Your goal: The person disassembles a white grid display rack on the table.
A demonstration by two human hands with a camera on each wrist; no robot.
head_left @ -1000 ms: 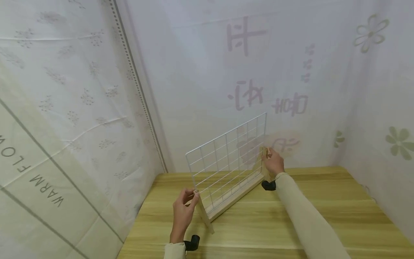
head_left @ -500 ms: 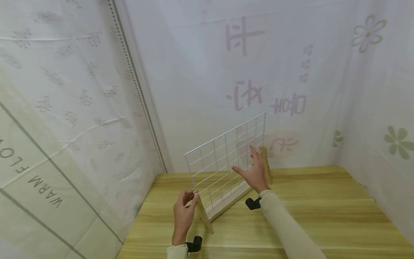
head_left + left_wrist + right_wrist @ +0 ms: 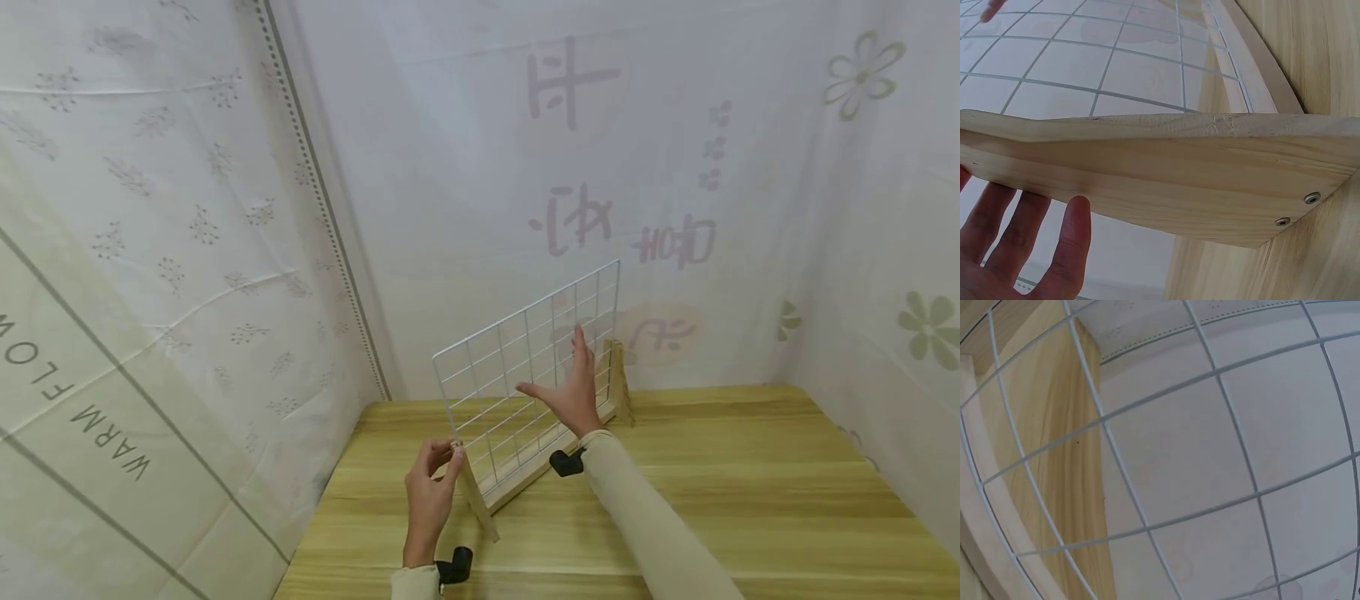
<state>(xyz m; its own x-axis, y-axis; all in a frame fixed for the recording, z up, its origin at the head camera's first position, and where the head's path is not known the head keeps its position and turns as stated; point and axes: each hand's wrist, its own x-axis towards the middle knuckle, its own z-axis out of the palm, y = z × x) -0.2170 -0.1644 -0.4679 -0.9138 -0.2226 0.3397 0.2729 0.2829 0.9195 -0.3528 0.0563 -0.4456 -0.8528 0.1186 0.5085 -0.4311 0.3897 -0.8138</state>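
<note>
A white wire grid (image 3: 527, 312) stands upright in a wooden stand, slanting across the table. The stand has a base bar (image 3: 517, 486), a left side piece (image 3: 476, 502) and a right side piece (image 3: 618, 383). At the top of the left side piece, my left hand (image 3: 429, 496) pinches the wood's tip between thumb and finger. Two metal screws (image 3: 1312, 198) show low on that board (image 3: 1147, 169) in the left wrist view. My right hand (image 3: 573, 402) is before the grid, thumb and fingers spread, holding nothing; whether it touches the wires is unclear. Only grid and wood fill the right wrist view.
The stand rests on a wood-grain table (image 3: 750, 483). A pale printed curtain (image 3: 450, 167) hangs behind it, and further cloth (image 3: 187, 333) closes off the left side. A black wrist camera (image 3: 566, 462) sits below the right hand, close to the base bar.
My right hand has let go of the right side piece and moved left, in front of the grid, its fingers spreading. The left hand and the stand have stayed put.
</note>
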